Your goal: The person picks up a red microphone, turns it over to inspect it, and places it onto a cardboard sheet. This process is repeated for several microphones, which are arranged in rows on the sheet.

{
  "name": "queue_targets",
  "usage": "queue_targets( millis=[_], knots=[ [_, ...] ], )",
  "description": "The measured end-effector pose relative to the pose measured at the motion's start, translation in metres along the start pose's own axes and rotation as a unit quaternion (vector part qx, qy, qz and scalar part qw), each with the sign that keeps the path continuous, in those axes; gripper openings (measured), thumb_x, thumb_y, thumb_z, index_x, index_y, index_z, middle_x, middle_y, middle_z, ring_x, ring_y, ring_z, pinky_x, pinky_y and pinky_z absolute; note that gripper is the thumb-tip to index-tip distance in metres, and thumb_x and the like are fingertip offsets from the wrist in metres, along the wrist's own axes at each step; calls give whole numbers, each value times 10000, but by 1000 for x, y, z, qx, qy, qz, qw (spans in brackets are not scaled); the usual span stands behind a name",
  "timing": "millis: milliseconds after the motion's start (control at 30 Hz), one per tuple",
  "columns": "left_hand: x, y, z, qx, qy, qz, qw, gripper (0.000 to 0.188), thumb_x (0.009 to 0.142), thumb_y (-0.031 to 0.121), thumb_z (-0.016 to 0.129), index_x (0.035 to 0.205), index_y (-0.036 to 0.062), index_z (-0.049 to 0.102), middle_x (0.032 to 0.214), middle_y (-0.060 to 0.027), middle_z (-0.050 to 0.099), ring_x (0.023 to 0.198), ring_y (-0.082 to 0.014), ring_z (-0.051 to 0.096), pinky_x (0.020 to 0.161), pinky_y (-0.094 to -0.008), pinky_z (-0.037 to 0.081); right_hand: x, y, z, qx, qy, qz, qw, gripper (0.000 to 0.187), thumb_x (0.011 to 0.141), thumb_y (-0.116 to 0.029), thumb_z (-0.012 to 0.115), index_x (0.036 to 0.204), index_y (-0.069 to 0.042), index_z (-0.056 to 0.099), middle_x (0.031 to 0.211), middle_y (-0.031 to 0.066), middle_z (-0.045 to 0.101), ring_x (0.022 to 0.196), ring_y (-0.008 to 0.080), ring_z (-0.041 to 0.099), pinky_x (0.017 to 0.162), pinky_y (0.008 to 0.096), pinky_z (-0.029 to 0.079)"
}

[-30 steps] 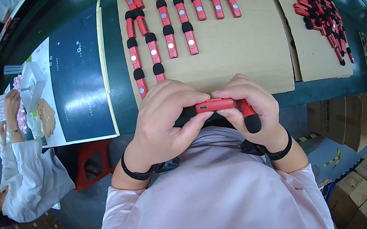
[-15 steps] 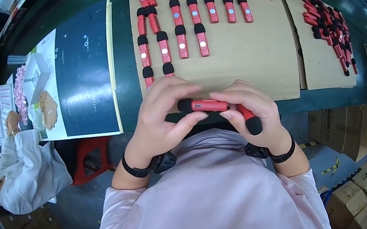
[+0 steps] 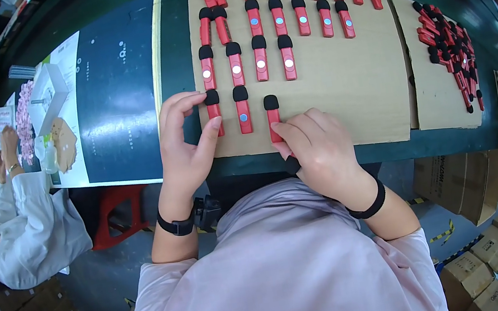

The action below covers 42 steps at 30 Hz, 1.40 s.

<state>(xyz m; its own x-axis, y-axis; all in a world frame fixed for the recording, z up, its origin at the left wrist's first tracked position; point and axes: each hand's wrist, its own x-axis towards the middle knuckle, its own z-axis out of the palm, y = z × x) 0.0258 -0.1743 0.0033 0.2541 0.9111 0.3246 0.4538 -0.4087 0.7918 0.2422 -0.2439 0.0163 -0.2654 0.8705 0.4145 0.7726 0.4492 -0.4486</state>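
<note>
Small red clip-on microphones with black foam caps lie in rows on a cardboard sheet (image 3: 370, 89). My right hand (image 3: 324, 149) grips the lower end of one red microphone (image 3: 274, 118), whose foam cap points away from me, in the nearest row. A second microphone's black foam cap (image 3: 292, 165) shows under the same hand; its body is hidden. My left hand (image 3: 184, 140) is open around the row's leftmost microphone (image 3: 214, 115), the thumb tip overlapping its red body. Between the hands lies another microphone (image 3: 243, 110) with a round light spot.
A heap of red microphones (image 3: 452, 49) covers part of a second cardboard sheet (image 3: 431, 105) on the right. To the left are a dark printed board (image 3: 121, 98) and a white tray (image 3: 53, 89). A co-worker (image 3: 30, 225) sits at the far left, near a red stool (image 3: 123, 213).
My hands have moved apart from in front of my body. The microphone held between them is now on the cardboard in my right hand. My left hand has let go of it and moved left.
</note>
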Motion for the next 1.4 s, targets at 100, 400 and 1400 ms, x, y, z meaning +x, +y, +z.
queue_targets(
  millis=[100,400,1400],
  knots=[
    [-1,-1,1,6,-2,23,1000,366,764,35,711,1107,27,582,1124,-130,575,1045,-274,555,902,-336,437,8,4,4,-14,11,5,1000,298,699,-26,714,985,-27,628,824,89,593,770,279,574,657,387,459],
    [1,50,-1,16,-133,206,969,386,684,94,778,1035,57,624,957,-85,634,879,-270,598,819,-392,444,7,3,-3,34,-14,35,999,311,735,-71,682,1029,-44,585,867,80,580,799,271,564,678,383,469],
    [6,68,8,-120,-161,114,973,335,681,42,768,995,14,655,888,-120,645,783,-277,600,717,-353,460,-17,6,-41,395,12,99,913,298,807,3,719,1080,53,610,984,109,642,871,166,579,770,283,462]
  ],
)
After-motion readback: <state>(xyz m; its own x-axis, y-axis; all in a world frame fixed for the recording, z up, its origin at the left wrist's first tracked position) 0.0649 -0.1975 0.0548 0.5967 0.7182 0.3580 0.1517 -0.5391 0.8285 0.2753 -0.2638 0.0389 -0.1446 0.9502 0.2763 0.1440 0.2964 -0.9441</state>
